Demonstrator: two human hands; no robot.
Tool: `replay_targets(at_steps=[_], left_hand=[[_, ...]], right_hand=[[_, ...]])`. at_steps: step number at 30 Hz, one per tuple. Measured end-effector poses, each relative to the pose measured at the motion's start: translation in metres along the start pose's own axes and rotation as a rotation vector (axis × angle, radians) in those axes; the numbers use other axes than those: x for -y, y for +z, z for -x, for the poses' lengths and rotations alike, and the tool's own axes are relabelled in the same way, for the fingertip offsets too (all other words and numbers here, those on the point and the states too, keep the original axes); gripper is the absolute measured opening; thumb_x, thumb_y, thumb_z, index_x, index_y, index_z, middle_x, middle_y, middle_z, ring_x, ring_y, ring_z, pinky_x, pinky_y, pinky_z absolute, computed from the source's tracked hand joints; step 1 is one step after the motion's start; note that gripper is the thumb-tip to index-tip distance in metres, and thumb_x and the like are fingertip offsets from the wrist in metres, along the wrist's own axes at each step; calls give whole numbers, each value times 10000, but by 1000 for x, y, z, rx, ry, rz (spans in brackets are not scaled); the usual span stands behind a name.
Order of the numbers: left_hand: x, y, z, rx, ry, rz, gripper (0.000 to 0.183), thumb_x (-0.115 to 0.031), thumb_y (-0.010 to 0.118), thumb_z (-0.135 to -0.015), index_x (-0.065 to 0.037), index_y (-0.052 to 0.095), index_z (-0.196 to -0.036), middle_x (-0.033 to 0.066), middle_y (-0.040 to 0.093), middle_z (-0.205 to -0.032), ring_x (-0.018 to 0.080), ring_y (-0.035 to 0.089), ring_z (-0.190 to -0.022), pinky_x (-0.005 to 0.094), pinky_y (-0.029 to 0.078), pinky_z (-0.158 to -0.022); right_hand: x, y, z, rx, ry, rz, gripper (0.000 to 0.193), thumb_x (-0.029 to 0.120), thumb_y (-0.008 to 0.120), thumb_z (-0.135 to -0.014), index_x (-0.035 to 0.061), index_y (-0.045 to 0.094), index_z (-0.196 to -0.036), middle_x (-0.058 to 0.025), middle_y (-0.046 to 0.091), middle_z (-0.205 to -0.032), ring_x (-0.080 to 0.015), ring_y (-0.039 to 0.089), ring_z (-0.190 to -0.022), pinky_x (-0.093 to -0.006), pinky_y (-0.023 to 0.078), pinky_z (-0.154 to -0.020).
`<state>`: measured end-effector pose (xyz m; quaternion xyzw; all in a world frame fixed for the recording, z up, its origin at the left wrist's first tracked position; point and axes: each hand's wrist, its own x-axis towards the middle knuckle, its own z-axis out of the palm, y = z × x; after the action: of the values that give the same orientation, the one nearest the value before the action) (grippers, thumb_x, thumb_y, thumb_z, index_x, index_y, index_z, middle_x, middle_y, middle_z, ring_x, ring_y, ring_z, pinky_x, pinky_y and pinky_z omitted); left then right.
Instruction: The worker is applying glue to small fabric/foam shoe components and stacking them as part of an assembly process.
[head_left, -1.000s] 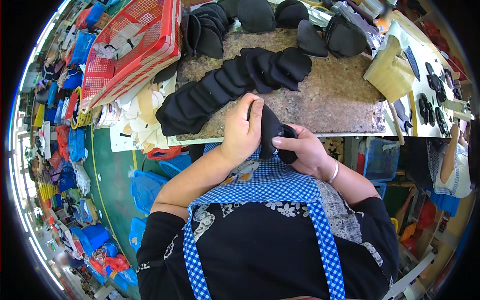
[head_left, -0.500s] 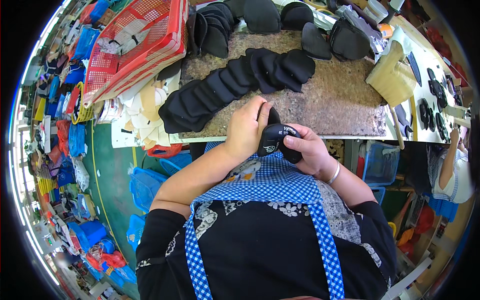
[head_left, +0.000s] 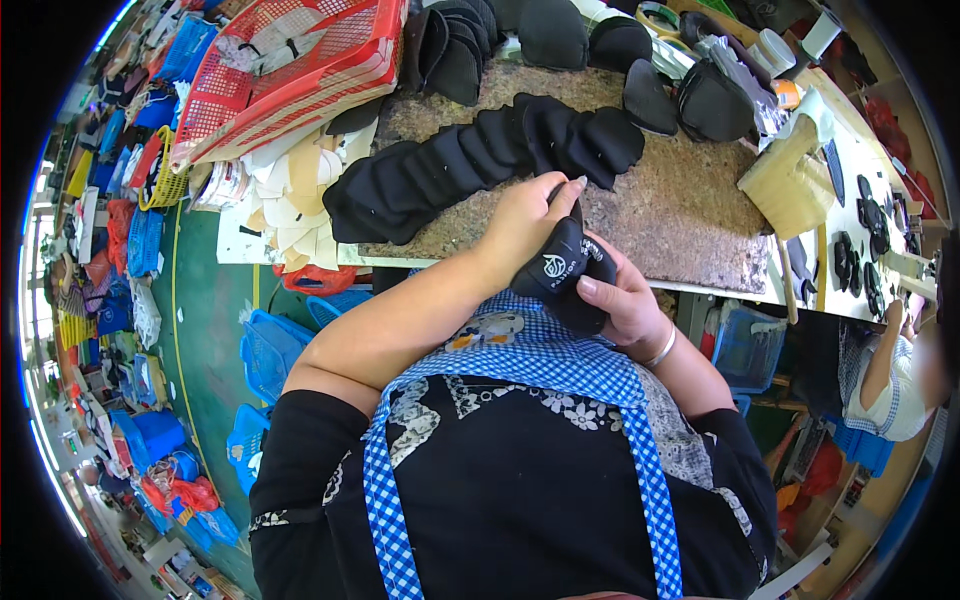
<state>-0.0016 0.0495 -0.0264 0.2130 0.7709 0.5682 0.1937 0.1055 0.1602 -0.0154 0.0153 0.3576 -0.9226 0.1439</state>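
Note:
In front of my apron, just off the table's near edge, I hold a black soft, curved piece (head_left: pixel 553 270) with white printing, which looks like a shoe part. My left hand (head_left: pixel 522 222) is closed, with its thumb and fingers pinching the upper end. From the right, my right hand (head_left: pixel 628 297) grips the piece's other side, thumb laid over its front. Part of the piece is hidden behind the fingers. Beyond my hands, a row of overlapping black rounded pieces (head_left: pixel 470 155) runs slantwise across the worn work board (head_left: pixel 690 215).
A red plastic basket (head_left: pixel 290 95) stands at the far left, near cream cut-outs (head_left: pixel 300 205). Stacked black pads (head_left: pixel 455 50) line the back. At right are a yellowish block (head_left: pixel 790 180) and a co-worker (head_left: pixel 885 390). Blue crates (head_left: pixel 275 350) sit below on the left.
The black piece has been tilted and turned in my hands, so its print now slants. My left hand has shifted to the right and up along it. The whole view has moved slightly.

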Motion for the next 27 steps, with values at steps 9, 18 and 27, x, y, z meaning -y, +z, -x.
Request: replay_targets(at_steps=[9,18,27], left_hand=[[-16,-13,21,-28,422,261,252,-52,592,-822,7,534,-1060,78,567,-1076,144,584,-892,248,460,-776],[-23,-23,29,105,113,609,247,16,583,-821,41,533,-1062,73,636,-894,88,593,-805,201,479,-720],[-17,-25,18,195,97,154,249,-11,628,-764,4,561,-1003,93,637,-909,135,612,-806,244,491,-695]], right_hand=[[8,-4,-3,-211,-223,-234,369,160,526,-869,2,439,-1191,-103,548,-1104,-179,555,-990,-307,438,-881],[14,-26,6,-473,-542,719,310,45,587,-824,-3,468,-1106,-43,566,-941,-89,544,-789,-225,455,-739],[33,-26,7,-400,-254,875,141,64,596,-808,-19,621,-918,-63,640,-818,-138,604,-718,-261,479,-690]])
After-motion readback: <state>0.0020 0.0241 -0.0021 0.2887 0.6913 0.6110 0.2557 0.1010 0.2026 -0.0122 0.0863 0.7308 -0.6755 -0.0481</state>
